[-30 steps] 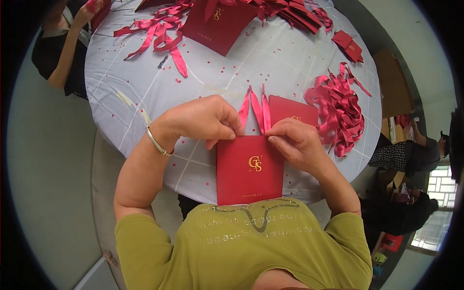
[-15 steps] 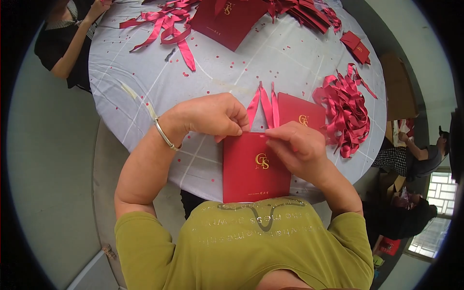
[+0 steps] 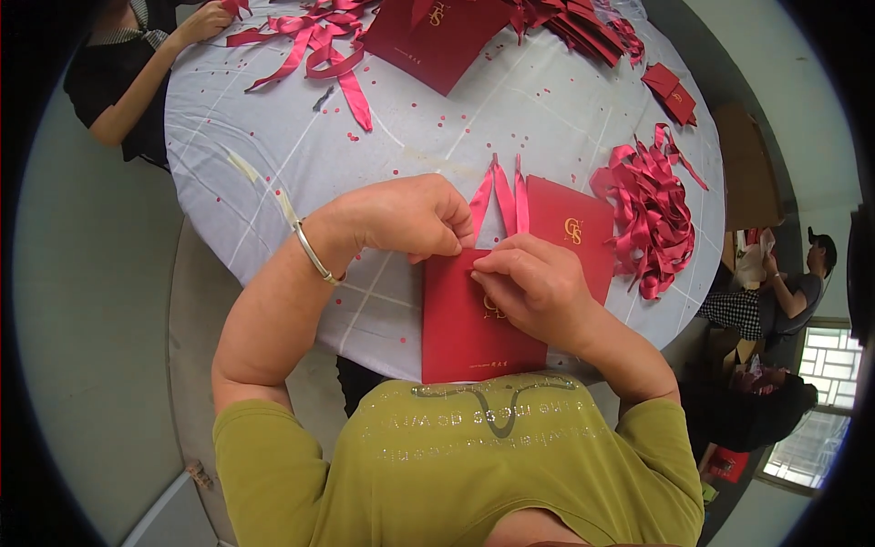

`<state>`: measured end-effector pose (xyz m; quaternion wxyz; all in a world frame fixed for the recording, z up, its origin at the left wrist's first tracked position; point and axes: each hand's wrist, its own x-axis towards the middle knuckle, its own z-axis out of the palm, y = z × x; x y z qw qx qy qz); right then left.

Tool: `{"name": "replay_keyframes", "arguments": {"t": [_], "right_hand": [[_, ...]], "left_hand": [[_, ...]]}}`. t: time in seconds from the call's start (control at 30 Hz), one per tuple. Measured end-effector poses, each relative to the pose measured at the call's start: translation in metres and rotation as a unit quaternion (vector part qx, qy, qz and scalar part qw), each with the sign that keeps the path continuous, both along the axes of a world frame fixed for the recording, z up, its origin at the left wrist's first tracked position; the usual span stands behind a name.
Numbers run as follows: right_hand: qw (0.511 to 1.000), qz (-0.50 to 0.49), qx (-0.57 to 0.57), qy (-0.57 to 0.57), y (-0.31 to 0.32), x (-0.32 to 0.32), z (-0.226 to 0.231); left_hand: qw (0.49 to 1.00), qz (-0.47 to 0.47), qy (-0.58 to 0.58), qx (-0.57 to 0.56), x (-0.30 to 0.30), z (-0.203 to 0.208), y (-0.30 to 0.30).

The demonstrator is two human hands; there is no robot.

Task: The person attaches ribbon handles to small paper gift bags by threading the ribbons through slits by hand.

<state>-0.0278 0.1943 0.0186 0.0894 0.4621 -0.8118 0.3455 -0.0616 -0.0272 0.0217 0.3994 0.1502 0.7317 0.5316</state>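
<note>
A flat red paper gift bag (image 3: 456, 333) with gold lettering lies at the table's near edge, against my shirt. At its upper left edge my left hand (image 3: 421, 217) is closed, thumb and fingers pinching the rim; the exact grip is partly hidden. My right hand (image 3: 544, 284) hovers over the bag's upper front and covers part of the gold mark. Its thumb and forefinger are pressed together, and anything between them is too small to make out. Pink-red satin ribbons (image 3: 506, 202) run from behind the bag's top edge, pointing away from me.
Beside it on the right lies another red gift bag (image 3: 588, 223), then a heap of ribbons (image 3: 649, 219). More bags (image 3: 437, 41) and loose ribbons (image 3: 342, 68) are at the far side. Red dots litter the white tablecloth (image 3: 301, 173). A co-worker's hand (image 3: 208, 20) is at far left.
My right hand has moved left along the bag's top, from its right part toward the middle, now over the gold mark. My left hand has barely moved.
</note>
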Motion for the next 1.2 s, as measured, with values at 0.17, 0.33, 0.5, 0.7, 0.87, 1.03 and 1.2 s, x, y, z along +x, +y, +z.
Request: {"name": "replay_keyframes", "arguments": {"t": [0.17, 0.33, 0.5, 0.7, 0.87, 1.03, 1.2], "right_hand": [[0.999, -0.008, 0.015, 0.028, -0.006, 0.002, 0.0], [0.996, -0.006, 0.06, 0.067, -0.011, 0.005, 0.002], [0.943, -0.019, 0.257, 0.212, -0.026, 0.021, 0.021], [0.911, -0.028, 0.365, 0.192, -0.041, 0.021, 0.024], [0.968, -0.002, 0.23, -0.097, -0.03, -0.012, 0.027], [0.972, -0.024, 0.181, -0.15, -0.021, -0.012, 0.026], [0.916, 0.013, 0.05, -0.397, -0.005, -0.031, 0.027]], "left_hand": [[1.0, 0.006, 0.008, 0.006, 0.002, -0.002, 0.0], [0.999, 0.016, 0.027, 0.002, 0.003, -0.006, 0.001], [0.999, 0.027, 0.022, -0.012, 0.002, 0.0, 0.005], [0.999, 0.031, 0.029, -0.016, 0.003, -0.005, 0.006], [0.999, 0.027, 0.003, -0.046, 0.006, 0.0, 0.002], [1.0, 0.004, 0.003, -0.015, 0.008, 0.001, 0.0], [0.999, 0.015, 0.037, 0.014, 0.013, 0.012, 0.005]]}}
